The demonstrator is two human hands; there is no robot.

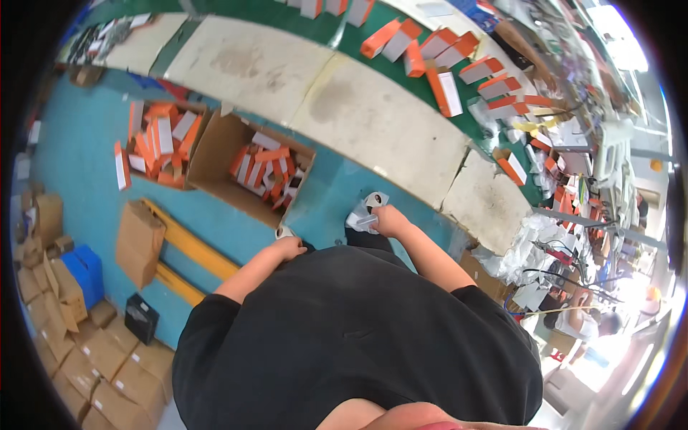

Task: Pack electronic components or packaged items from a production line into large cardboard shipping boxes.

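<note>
My right hand (pixel 390 221) is closed on a crumpled clear plastic bag (pixel 360 217), held low in front of my body. Just beyond it shows the toe of a pale shoe (pixel 377 198) with a dark mark. At my left side hangs my left hand (pixel 289 248), its fingers curled in; whatever they may hold is hidden. Another pale shoe tip (pixel 284 231) shows right beside that hand. Nearest to the left hand stands an open cardboard box (pixel 215 175) partly filled with orange and white small boxes (pixel 269 168).
A second carton (pixel 172 179) of orange and white boxes adjoins the first. Ahead runs a long bench (pixel 387 118) with a green strip bearing more such boxes (pixel 444 89). Yellow pallet-truck forks (pixel 190 247) lie left, near stacked brown cartons (pixel 107 358). A person (pixel 584 322) is far right.
</note>
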